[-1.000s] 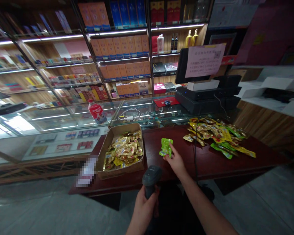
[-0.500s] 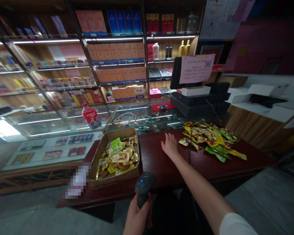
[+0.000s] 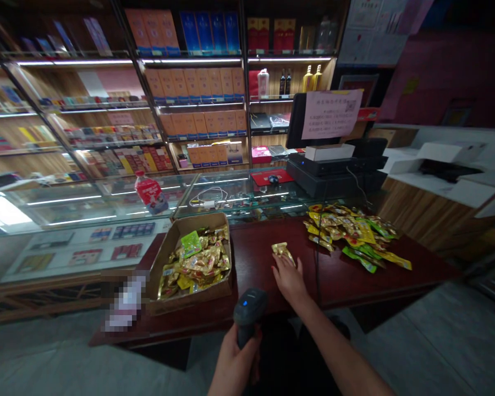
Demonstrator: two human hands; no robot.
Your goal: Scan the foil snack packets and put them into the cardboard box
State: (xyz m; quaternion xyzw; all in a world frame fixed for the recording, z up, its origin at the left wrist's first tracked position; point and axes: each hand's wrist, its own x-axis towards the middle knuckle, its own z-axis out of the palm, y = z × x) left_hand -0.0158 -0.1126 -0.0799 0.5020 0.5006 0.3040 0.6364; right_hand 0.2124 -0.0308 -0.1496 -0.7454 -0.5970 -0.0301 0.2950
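while the left hand (image 3: pixel 236 356) grips a scanner (image 3: pixel 251 307), the loosely spread right hand (image 3: pixel 291 280) touches one gold packet (image 3: pixel 279 249); the cardboard box (image 3: pixel 193 303) holds many, the loose pile (image 3: pixel 352 227) not yet boxed.

Right hand (image 3: pixel 289 280) covers part of gold packet (image 3: pixel 279 249), left hand (image 3: pixel 236 356) hides much of scanner handle (image 3: pixel 245 332), sheet (image 3: pixel 330 115) print too small, pale item (image 3: pixel 127 302) pixelated.

Gold packet (image 3: pixel 280 248) on a maroon table (image 3: pixel 251 247) at 5 o'clock; dark-grey scanner (image 3: pixel 250 309), blue light (image 3: pixel 245 303) aglow, at 6. At 8, 1 green packet (image 3: pixel 191 243) tops gold packets (image 3: pixel 204 263) in a brown carton (image 3: pixel 190 303). Gold, yellow and green mingle in the pile (image 3: pixel 350 228) at 4; pale-pink sheet (image 3: pixel 330 114), dark-printed, at 2.
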